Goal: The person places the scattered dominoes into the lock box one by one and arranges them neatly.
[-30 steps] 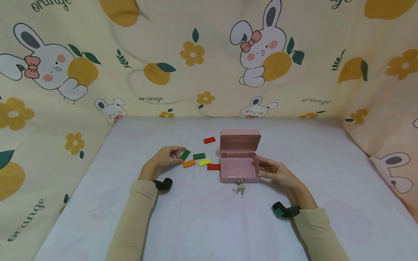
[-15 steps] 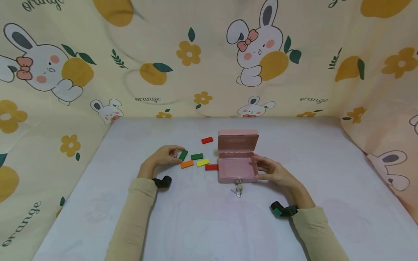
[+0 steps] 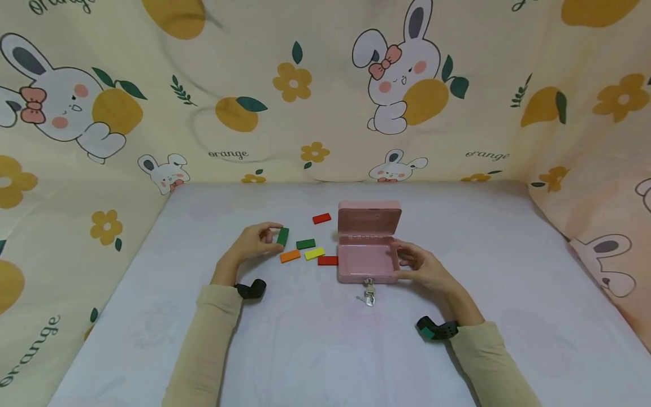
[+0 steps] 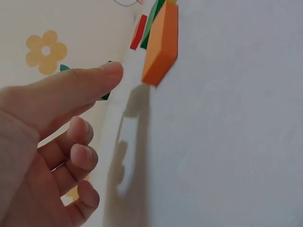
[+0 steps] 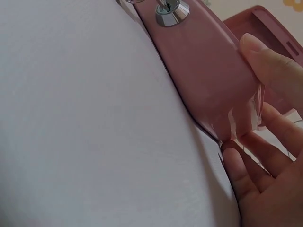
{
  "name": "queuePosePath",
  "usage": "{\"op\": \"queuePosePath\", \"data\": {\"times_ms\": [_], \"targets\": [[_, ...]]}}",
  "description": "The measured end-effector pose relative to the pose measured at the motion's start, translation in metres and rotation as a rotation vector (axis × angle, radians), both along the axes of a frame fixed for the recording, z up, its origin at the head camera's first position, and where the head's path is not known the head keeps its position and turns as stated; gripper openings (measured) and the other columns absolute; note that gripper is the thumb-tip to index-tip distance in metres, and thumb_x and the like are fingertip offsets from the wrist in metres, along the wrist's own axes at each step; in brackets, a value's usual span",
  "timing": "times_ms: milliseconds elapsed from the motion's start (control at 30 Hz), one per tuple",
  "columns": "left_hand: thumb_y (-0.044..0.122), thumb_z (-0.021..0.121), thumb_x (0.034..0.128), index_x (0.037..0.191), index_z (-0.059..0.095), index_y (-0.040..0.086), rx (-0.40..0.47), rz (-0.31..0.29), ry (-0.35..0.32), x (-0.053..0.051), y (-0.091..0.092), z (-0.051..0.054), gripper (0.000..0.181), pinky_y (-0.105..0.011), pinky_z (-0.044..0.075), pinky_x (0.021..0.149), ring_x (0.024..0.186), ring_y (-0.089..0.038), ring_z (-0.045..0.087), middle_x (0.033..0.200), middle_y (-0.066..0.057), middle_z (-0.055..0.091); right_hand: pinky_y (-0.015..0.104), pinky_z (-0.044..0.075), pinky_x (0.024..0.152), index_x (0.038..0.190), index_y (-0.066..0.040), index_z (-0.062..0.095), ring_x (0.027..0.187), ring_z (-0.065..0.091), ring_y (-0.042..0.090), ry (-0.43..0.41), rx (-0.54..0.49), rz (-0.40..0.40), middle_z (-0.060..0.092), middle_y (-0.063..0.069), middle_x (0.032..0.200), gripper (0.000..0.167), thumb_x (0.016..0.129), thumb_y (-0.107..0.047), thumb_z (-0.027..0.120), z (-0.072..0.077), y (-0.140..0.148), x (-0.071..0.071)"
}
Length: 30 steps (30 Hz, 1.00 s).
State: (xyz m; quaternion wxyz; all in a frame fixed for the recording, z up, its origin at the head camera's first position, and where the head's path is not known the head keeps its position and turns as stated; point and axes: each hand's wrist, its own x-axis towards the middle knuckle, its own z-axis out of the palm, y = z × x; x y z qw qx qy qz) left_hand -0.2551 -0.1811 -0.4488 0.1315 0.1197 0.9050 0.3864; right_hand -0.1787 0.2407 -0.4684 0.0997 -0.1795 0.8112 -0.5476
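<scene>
**Left hand with a green block, right hand on a pink box**

Around the back and both sides, a cloth with printed rabbits, oranges and flowers. In front of it, a white table. Near the middle of the table, the pink box, with its lid raised. Gripped by the right hand at the right wall: thumb over the upper edge near the front corner, fingers bent along the outer side. To the left, apart from the box, the left hand, with the green block pinched between thumb and fingers, tilted. Impossible to tell from these views: contact of this block with the table. Lying between this hand and the box: an orange block, a second green block, a yellow block and, just beside the left wall of the box, a red block. Farther back, another red block. Smallest, at the front wall, a metal lock with keys.
</scene>
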Motion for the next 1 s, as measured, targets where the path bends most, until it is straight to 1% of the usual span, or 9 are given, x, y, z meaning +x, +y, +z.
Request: {"op": "queuePosePath", "data": {"times_ms": [100,200,367,467,567,700,833,1000], "targets": [[0.022,0.077,0.0807,0.130,0.057,0.008,0.020,0.012,0.016,0.002,0.003,0.002,0.055,-0.028,0.036,0.070,0.076,-0.016,0.045,0.079,-0.001,0.048,0.012,0.042,0.095,0.140,0.001,0.043,0.114,0.052,-0.002,-0.007,0.019,-0.013,0.039,0.025,0.149,0.068,0.081,-0.009,0.075,0.000,-0.001,0.000],[0.023,0.079,0.0796,0.129,0.058,0.008,0.039,0.017,0.033,0.004,0.008,0.005,0.055,-0.028,0.036,0.070,0.077,-0.016,0.045,0.079,-0.001,0.048,0.013,0.042,0.095,0.141,0.001,0.042,0.115,0.051,0.000,-0.006,0.018,-0.002,0.040,0.025,0.149,0.068,0.082,-0.009,0.075,0.000,0.001,0.000],[0.023,0.080,0.0784,0.127,0.060,0.009,0.070,0.030,0.041,0.009,0.014,0.011,0.054,-0.029,0.036,0.071,0.078,-0.018,0.045,0.080,-0.002,0.047,0.011,0.041,0.096,0.143,0.005,0.037,0.116,0.051,-0.005,0.009,-0.027,0.044,0.037,0.030,0.148,0.067,0.085,-0.005,0.070,-0.001,0.005,0.000],[0.024,0.080,0.0780,0.126,0.060,0.010,0.077,0.033,0.051,0.012,0.018,0.011,0.054,-0.029,0.037,0.071,0.080,-0.018,0.045,0.080,-0.002,0.047,0.010,0.040,0.097,0.143,0.006,0.035,0.116,0.051,-0.008,0.011,-0.046,0.062,0.036,0.032,0.148,0.067,0.086,-0.004,0.068,-0.001,0.006,-0.001],[0.024,0.080,0.0781,0.126,0.060,0.010,0.076,0.025,0.075,0.014,0.022,0.011,0.053,-0.028,0.038,0.072,0.081,-0.018,0.046,0.081,-0.002,0.047,0.010,0.039,0.098,0.145,0.006,0.034,0.116,0.051,-0.009,0.000,-0.046,0.072,0.036,0.032,0.148,0.067,0.087,-0.006,0.067,-0.002,0.007,-0.002],[0.023,0.079,0.0790,0.125,0.061,0.009,0.098,0.017,0.093,0.019,0.028,0.012,0.051,-0.028,0.037,0.070,0.080,-0.018,0.045,0.080,-0.003,0.046,0.010,0.039,0.099,0.145,0.006,0.033,0.118,0.050,-0.009,-0.011,-0.049,0.089,0.034,0.032,0.149,0.067,0.088,-0.006,0.066,-0.003,0.008,-0.003],[0.022,0.078,0.0802,0.125,0.061,0.008,0.117,0.011,0.090,0.025,0.035,0.014,0.050,-0.026,0.035,0.067,0.079,-0.018,0.044,0.080,-0.004,0.045,0.010,0.039,0.099,0.146,0.005,0.032,0.119,0.050,-0.009,-0.013,-0.057,0.100,0.032,0.031,0.150,0.068,0.088,-0.006,0.066,-0.003,0.009,-0.004],[0.023,0.079,0.0791,0.124,0.061,0.009,0.148,0.001,0.088,0.032,0.044,0.018,0.050,-0.024,0.034,0.064,0.077,-0.017,0.042,0.081,-0.005,0.045,0.012,0.041,0.099,0.144,0.005,0.036,0.119,0.051,-0.006,-0.009,-0.064,0.090,0.036,0.032,0.147,0.066,0.087,-0.006,0.068,-0.004,0.007,-0.003]]}}
